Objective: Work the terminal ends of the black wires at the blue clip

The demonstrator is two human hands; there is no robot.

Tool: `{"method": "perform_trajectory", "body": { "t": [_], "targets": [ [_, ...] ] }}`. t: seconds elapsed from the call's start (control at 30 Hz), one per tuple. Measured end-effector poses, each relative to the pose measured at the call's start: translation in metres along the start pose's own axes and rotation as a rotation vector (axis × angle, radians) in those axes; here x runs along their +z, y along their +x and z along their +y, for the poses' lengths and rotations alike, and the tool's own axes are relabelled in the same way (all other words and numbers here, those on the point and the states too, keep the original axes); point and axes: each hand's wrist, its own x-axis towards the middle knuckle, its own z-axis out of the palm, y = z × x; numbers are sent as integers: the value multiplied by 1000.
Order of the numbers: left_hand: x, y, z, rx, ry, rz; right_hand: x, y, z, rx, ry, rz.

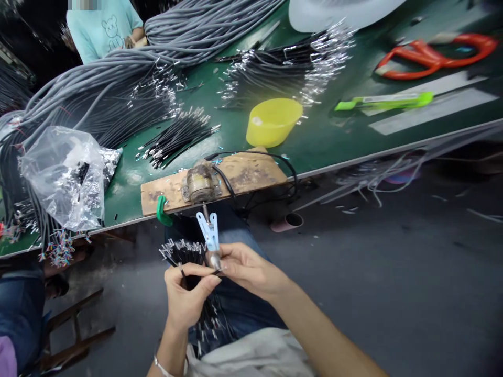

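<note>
My left hand (188,293) is closed on a bundle of short black wires (184,253) with silvery ends, and its thumb and forefinger pinch one dark wire end. Close against it, my right hand (245,267) has its fingertips together at the metal tip (215,260) below a light blue clothespin (210,230); what they pinch is too small to name. The clothespin sits on a shaft coming from a small worn motor (200,182), which is mounted on a wooden board (253,173) at the table edge.
On the green table (322,141) lie grey cables (188,31), a plastic bag (65,178), a yellow cup (274,123), a green cutter (393,100) and orange-handled scissors (432,55). A green clamp (162,210) grips the board. Across the table is a person (104,31).
</note>
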Motion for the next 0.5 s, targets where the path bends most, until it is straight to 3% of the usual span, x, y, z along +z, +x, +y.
{"method": "perform_trajectory", "body": {
  "t": [0.07, 0.2, 0.33, 0.5],
  "targets": [
    [0, 0, 4, 46, 45, 24, -7, 6, -7, 33, -5, 11],
    [2, -4, 9, 114, 96, 54, -9, 24, -19, -90, 2, 189],
    [1, -4, 16, 141, 67, 107, 4, 38, -19, -114, 91, 125],
    [-6, -3, 13, 65, 78, 68, 4, 22, -6, -342, -38, 264]
  ]
}}
